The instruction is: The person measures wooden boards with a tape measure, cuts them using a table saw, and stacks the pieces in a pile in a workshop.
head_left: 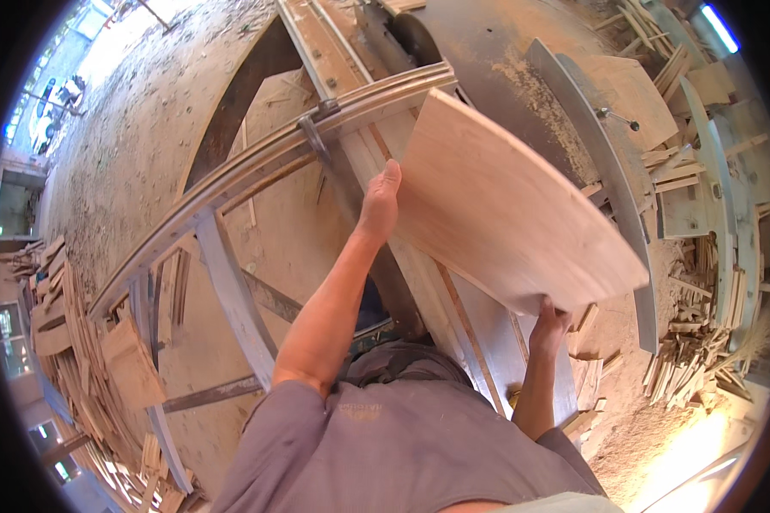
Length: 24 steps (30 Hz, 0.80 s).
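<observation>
A pale wooden board [518, 205] is held tilted over the saw table, its broad face toward me. My left hand [381, 201] grips its left edge, with the thumb up along the side and the fingers hidden behind the wood. Closed on the near edge, toward the right corner, is my right hand [551, 323]; its fingers are partly hidden. Beyond the board's far left corner lies a wooden crosscut fence [376, 98], fixed to a sliding frame. A dark round saw blade [412, 38] shows past that fence.
A long metal rip fence [590, 141] runs along the right of the dusty tabletop [488, 34]. Sawdust [539, 90] lies beside it. The sliding frame's grey leg [231, 291] stands at my left. Wood offcuts are piled at right [689, 355] and left [81, 333].
</observation>
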Motion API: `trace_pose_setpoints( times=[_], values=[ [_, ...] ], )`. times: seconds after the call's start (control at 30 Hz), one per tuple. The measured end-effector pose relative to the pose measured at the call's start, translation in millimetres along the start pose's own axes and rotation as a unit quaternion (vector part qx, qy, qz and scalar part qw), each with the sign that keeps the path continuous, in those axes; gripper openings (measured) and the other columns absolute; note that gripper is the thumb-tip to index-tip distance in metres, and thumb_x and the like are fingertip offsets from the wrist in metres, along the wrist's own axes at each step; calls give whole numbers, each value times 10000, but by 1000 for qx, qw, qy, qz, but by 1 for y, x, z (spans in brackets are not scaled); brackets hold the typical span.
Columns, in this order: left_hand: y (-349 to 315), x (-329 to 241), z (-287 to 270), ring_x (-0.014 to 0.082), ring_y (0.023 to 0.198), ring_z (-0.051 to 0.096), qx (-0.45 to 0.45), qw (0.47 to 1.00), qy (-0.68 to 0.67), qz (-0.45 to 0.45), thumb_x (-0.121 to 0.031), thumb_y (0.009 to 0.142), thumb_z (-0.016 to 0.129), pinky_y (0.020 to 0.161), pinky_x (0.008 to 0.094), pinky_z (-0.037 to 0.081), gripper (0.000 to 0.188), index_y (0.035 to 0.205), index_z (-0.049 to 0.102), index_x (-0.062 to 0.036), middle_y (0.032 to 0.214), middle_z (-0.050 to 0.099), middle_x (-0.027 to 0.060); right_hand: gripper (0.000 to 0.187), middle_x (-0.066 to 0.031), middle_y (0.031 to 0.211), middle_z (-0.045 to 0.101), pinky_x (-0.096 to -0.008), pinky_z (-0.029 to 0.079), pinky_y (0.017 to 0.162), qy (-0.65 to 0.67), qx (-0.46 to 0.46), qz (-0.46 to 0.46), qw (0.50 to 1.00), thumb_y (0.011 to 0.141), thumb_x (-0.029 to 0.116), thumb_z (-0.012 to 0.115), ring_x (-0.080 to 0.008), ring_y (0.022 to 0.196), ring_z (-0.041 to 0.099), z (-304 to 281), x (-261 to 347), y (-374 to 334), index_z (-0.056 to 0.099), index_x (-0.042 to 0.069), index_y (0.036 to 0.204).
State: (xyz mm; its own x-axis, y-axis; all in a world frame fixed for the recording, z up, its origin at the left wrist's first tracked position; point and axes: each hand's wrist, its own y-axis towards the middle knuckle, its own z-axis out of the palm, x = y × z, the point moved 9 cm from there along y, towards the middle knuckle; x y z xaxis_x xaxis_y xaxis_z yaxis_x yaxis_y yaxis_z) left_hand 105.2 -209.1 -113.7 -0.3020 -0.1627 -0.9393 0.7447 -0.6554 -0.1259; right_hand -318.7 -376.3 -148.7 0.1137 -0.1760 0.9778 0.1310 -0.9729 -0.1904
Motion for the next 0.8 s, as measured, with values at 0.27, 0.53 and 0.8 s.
trace_pose_setpoints(
  times=[0.27,0.53,0.8],
  values=[
    [-39,71,-76,169,936,669,-122,972,87,-183,-355,1101,483,838,316,548,456,1170,677,52,1119,713,96,427,-117,1145,692,-325,533,873,-76,172,77,979,861,44,723,-200,974,663,99,19,91,615,-62,1261],
    [-42,114,-121,160,685,556,-363,908,-65,-199,-314,1036,612,612,347,448,382,895,668,37,810,641,71,482,-113,1164,710,-280,545,799,-218,333,-70,915,889,63,690,-134,957,670,187,34,179,592,-106,1330],
    [-41,87,-111,222,897,646,-381,904,-87,-172,-247,985,653,798,378,513,409,1110,647,142,995,705,143,465,-137,1186,715,-274,531,904,-164,159,-132,965,879,80,720,-165,1042,672,202,32,183,648,-62,1316]
  ],
)
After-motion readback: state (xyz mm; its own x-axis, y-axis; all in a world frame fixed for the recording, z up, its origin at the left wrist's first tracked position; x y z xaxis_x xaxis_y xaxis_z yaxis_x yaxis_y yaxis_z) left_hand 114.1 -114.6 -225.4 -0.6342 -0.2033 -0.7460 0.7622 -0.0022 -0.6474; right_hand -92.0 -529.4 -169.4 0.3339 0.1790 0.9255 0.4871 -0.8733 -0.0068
